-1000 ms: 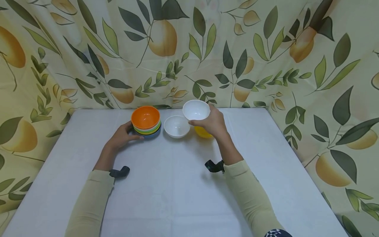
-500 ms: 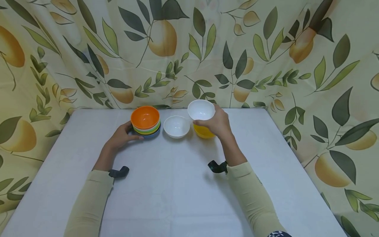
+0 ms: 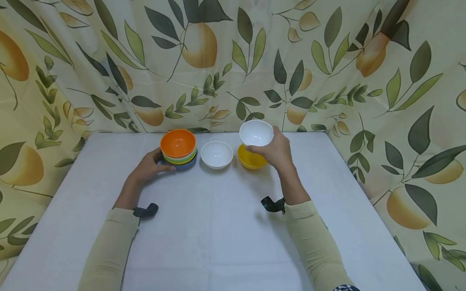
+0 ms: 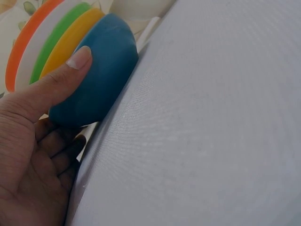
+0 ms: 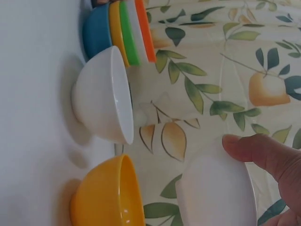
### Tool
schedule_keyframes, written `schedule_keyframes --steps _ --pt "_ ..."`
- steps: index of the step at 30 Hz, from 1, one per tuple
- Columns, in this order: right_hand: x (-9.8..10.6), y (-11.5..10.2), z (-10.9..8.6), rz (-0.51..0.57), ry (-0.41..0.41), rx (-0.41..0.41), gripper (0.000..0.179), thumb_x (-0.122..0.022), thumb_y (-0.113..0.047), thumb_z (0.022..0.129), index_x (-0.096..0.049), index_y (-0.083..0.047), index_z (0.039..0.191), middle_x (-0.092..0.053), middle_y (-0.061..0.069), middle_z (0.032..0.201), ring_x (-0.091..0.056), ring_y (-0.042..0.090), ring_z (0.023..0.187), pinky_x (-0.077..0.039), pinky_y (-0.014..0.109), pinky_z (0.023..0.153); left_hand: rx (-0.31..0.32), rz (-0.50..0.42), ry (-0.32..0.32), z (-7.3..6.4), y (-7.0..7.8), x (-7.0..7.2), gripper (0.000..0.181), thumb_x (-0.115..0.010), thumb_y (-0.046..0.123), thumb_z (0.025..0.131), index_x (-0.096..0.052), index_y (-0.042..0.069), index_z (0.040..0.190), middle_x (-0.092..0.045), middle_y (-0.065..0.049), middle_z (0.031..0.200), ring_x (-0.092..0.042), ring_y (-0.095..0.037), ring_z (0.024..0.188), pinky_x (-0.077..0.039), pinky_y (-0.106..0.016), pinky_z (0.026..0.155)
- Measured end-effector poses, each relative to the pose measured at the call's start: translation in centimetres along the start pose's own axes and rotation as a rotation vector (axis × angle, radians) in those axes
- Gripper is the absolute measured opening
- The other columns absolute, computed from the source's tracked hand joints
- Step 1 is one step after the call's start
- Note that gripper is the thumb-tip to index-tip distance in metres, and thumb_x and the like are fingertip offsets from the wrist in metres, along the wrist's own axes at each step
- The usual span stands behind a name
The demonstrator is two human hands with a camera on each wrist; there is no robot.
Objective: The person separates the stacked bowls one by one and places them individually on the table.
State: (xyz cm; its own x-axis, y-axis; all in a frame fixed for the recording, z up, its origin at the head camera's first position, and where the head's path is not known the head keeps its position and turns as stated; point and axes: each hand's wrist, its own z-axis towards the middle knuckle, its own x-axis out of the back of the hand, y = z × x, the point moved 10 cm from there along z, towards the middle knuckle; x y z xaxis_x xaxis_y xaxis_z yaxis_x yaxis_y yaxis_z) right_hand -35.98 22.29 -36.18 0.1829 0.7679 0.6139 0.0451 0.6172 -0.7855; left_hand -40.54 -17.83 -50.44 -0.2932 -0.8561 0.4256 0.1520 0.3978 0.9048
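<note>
My right hand holds a white bowl by its side, thumb at the front, raised above a yellow bowl that stands on the table. The right wrist view shows the thumb on the held bowl's outer wall. At the left, my left hand curls round the lower part of a stack of nested bowls, with an orange bowl on top and a blue bowl at the bottom. White, green and yellow rims show between them. Another white bowl stands between the stack and the yellow bowl.
The bowls stand in a row near the far edge of a table covered in white cloth. A patterned curtain with fruit and leaves hangs right behind that edge. Each wrist carries a small black camera.
My right hand has moved to the right with the white bowl, uncovering more of the yellow bowl below. My left hand has stayed at the stack.
</note>
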Motion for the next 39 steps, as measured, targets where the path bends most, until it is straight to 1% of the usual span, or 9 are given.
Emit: schedule_keyframes --steps 3,5,9,17,24,29,33,39 --pt "0.5 0.5 0.0 -0.008 0.009 -0.006 0.099 -0.097 -0.032 0.073 -0.045 0.002 0.150 -0.056 0.024 0.144 -0.055 0.042 0.128 -0.055 0.056 0.103 0.012 0.003 0.001 -0.1 0.0 0.0 0.103 -0.091 0.021 0.085 -0.028 0.003 0.165 -0.031 -0.019 0.169 -0.026 -0.040 0.156 -0.021 -0.056 0.127" --pt "0.8 0.8 0.0 -0.011 0.016 -0.013 0.099 -0.097 -0.032 0.073 -0.045 0.002 0.150 -0.057 0.024 0.144 -0.055 0.043 0.128 -0.056 0.056 0.102 0.024 0.002 0.001 -0.1 0.1 -0.1 0.102 -0.089 0.017 0.087 -0.026 0.001 0.165 -0.029 -0.021 0.169 -0.024 -0.041 0.156 -0.019 -0.056 0.128" --pt "1.4 1.5 0.0 -0.020 0.025 -0.032 0.099 -0.096 -0.033 0.074 -0.044 0.001 0.152 -0.056 0.024 0.145 -0.054 0.043 0.129 -0.056 0.056 0.102 0.028 -0.005 -0.004 0.0 0.2 -0.1 0.102 -0.088 0.014 0.088 -0.023 0.000 0.166 -0.027 -0.022 0.169 -0.022 -0.042 0.157 -0.018 -0.056 0.128" --pt "2.2 2.5 -0.1 -0.031 0.030 -0.060 0.101 -0.096 -0.031 0.076 -0.041 0.002 0.154 -0.053 0.025 0.148 -0.051 0.044 0.132 -0.054 0.057 0.105 0.007 -0.001 0.003 0.1 0.0 0.0 0.102 -0.090 0.020 0.086 -0.028 0.002 0.165 -0.030 -0.020 0.169 -0.026 -0.041 0.156 -0.021 -0.056 0.127" --pt "3.1 3.2 -0.4 -0.032 0.042 -0.073 0.103 -0.095 -0.033 0.076 -0.040 0.003 0.155 -0.052 0.026 0.149 -0.052 0.045 0.132 -0.054 0.057 0.105 0.007 -0.009 0.006 0.1 0.0 -0.1 0.101 -0.091 0.020 0.085 -0.031 0.004 0.165 -0.032 -0.018 0.168 -0.027 -0.040 0.155 -0.021 -0.056 0.127" --pt "3.7 3.8 -0.5 -0.038 0.063 -0.090 0.103 -0.095 -0.032 0.076 -0.039 0.002 0.156 -0.051 0.026 0.150 -0.051 0.045 0.134 -0.053 0.058 0.106 -0.003 -0.002 0.000 0.2 -0.1 -0.1 0.101 -0.090 0.021 0.086 -0.029 0.003 0.165 -0.031 -0.019 0.169 -0.026 -0.040 0.156 -0.021 -0.057 0.127" --pt "4.0 4.3 -0.5 -0.037 0.071 -0.098 0.104 -0.096 -0.032 0.076 -0.039 0.001 0.157 -0.050 0.025 0.152 -0.050 0.045 0.135 -0.051 0.058 0.108 0.002 0.011 0.005 0.2 -0.2 0.0 0.101 -0.090 0.022 0.086 -0.029 0.003 0.165 -0.031 -0.020 0.168 -0.026 -0.040 0.156 -0.021 -0.057 0.127" --pt "4.6 4.9 -0.5 -0.060 0.104 -0.092 0.102 -0.096 -0.032 0.077 -0.041 0.001 0.156 -0.052 0.025 0.151 -0.051 0.045 0.135 -0.051 0.058 0.108 -0.009 -0.015 0.000 0.1 0.1 -0.1 0.100 -0.090 0.018 0.086 -0.031 0.001 0.164 -0.033 -0.020 0.167 -0.027 -0.041 0.155 -0.021 -0.057 0.127"
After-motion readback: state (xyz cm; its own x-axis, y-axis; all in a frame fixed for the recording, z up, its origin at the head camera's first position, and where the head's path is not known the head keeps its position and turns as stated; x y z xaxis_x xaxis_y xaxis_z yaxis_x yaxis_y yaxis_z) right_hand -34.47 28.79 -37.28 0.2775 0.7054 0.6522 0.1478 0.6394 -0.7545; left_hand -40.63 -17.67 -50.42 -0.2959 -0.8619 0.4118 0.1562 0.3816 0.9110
